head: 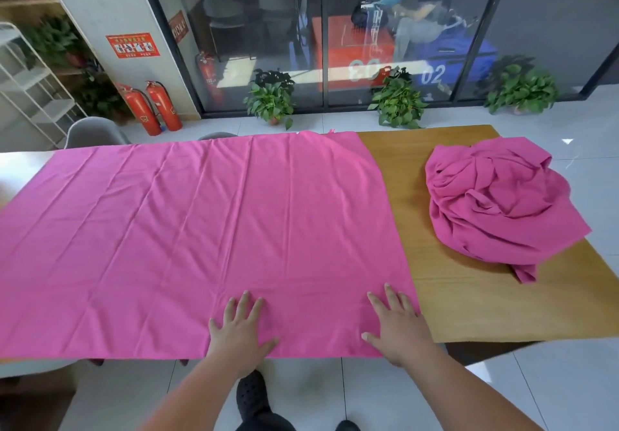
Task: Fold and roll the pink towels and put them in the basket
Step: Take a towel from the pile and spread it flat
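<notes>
Both hands, left and right, lay flat and open on the spread towel; smoothing outward from its near edge should remove creases before folding.

Towel left of heap

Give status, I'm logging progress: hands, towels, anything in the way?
Left hand, right hand open, flat on near edge of spread towel. Second towel crumpled on table, right side. Nothing blocking.
</notes>
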